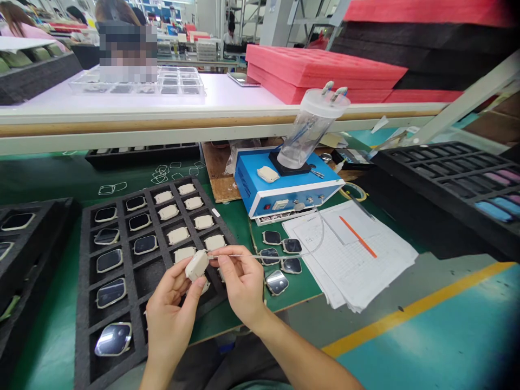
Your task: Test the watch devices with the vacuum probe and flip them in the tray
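My left hand (174, 298) is closed around the edges of a cream watch case (197, 265), held tilted above the foam tray. Between its thumb and fingers, my right hand (242, 284) pinches the end of a thin clear tube (292, 254). The tube's tip meets the side of the case; whether it is inserted cannot be seen. From there the tube runs to the front of a blue machine (284, 187). Below my hands, the black foam tray (87, 287) holds dark-screened watch faces (111, 293) on the left and cream cases (179, 235) on the right.
Several watch pieces (277, 283) lie right of my hands, beside papers (353, 254) with an orange strip (357, 236). A clear cylinder (304, 130) stands tilted on the machine. Thin white frames (160, 173) lie behind the tray. A shelf edge (142, 130) crosses above; a person sits beyond.
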